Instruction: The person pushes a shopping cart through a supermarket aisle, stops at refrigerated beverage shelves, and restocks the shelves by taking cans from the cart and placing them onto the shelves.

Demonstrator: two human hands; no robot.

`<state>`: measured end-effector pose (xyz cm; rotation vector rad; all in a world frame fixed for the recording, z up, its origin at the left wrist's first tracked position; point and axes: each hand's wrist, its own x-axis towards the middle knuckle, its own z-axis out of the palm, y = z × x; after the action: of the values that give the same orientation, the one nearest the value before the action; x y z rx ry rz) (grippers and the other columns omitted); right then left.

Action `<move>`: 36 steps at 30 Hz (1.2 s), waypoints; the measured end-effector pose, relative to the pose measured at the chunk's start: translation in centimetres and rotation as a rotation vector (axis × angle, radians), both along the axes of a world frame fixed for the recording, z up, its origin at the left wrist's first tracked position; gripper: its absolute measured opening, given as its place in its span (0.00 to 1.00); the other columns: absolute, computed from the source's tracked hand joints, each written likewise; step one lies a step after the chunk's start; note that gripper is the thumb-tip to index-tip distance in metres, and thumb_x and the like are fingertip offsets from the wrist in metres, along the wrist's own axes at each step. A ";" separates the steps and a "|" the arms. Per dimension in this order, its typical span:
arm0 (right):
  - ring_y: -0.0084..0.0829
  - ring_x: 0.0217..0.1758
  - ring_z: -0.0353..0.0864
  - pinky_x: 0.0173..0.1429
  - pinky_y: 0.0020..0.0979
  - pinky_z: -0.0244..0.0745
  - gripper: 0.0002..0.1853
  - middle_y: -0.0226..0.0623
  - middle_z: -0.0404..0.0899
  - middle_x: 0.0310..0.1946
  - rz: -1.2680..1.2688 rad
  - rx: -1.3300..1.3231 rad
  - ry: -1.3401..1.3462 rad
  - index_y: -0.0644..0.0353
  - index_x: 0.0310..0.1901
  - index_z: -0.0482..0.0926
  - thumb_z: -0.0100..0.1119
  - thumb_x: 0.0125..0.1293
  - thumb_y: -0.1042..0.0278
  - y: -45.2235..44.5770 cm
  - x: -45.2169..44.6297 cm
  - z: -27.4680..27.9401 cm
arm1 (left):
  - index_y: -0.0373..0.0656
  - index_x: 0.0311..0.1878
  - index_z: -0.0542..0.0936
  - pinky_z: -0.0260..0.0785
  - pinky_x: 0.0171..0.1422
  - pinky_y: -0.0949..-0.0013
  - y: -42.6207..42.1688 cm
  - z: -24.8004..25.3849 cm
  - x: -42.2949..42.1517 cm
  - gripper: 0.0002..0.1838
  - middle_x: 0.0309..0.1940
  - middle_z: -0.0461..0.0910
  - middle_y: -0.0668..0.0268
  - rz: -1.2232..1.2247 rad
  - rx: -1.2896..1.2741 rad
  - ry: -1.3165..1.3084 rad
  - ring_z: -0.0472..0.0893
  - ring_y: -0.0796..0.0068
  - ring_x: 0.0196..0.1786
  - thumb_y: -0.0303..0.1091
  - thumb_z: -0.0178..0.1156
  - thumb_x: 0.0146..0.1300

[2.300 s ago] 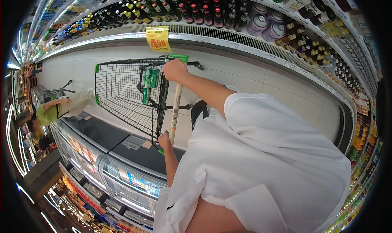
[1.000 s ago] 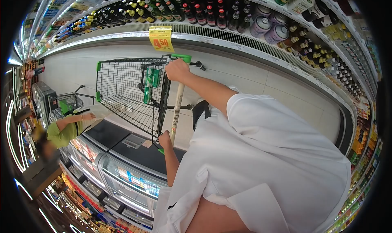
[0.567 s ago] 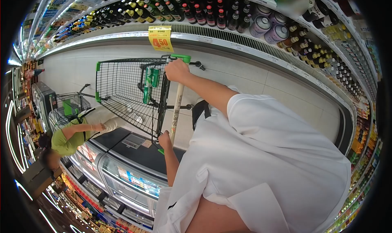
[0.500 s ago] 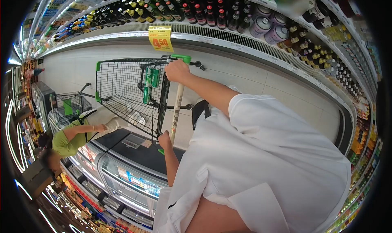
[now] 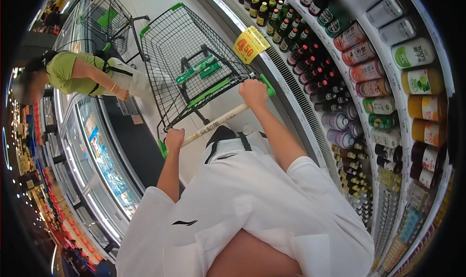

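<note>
My left hand (image 5: 174, 140) is closed round the left end of the cart's pale handle bar (image 5: 216, 123). Round the right end of the same bar, beside a green corner piece, my right hand (image 5: 253, 92) is wrapped. In front of me stands the shopping cart (image 5: 165, 49), a black wire basket with green trim. Green cans (image 5: 208, 67) lie inside it near the handle side. A yellow price tag (image 5: 250, 45) reading 4.50 sticks out from the shelf edge, right of the cart.
Bottles (image 5: 281, 28) and drink cans (image 5: 365, 70) fill the shelves on the right. Glass-topped freezers (image 5: 99, 151) line the left. At the upper left, a person in a green shirt (image 5: 73, 73) stands beside another cart (image 5: 104, 22), close to my cart's left side.
The whole view has turned, so the cart now points up and leftward and the shelves stand to the right. Both hands have stayed on the bar. The other person appears nearer the cart.
</note>
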<state>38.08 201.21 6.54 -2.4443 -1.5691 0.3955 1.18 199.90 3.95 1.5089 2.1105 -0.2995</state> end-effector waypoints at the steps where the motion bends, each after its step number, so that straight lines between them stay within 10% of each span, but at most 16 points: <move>1: 0.46 0.31 0.87 0.39 0.45 0.80 0.17 0.47 0.85 0.26 -0.012 0.005 0.005 0.61 0.27 0.86 0.56 0.61 0.56 0.5 -0.2 -0.1 | 0.36 0.33 0.86 0.75 0.52 0.51 0.4 0.2 -0.1 0.20 0.37 0.84 0.43 -0.004 0.021 0.017 0.84 0.43 0.44 0.46 0.57 0.55; 36: 0.43 0.30 0.88 0.37 0.42 0.81 0.17 0.45 0.85 0.26 0.130 -0.066 -0.075 0.57 0.26 0.86 0.55 0.63 0.56 46.3 -3.8 -0.2 | 0.37 0.37 0.86 0.77 0.51 0.52 46.4 2.1 -1.8 0.20 0.37 0.85 0.47 0.179 0.154 0.154 0.85 0.47 0.43 0.46 0.62 0.54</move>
<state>34.32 247.52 6.30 -2.4395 -1.7788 0.3871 -0.64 246.30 6.05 1.4074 2.4215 -0.1970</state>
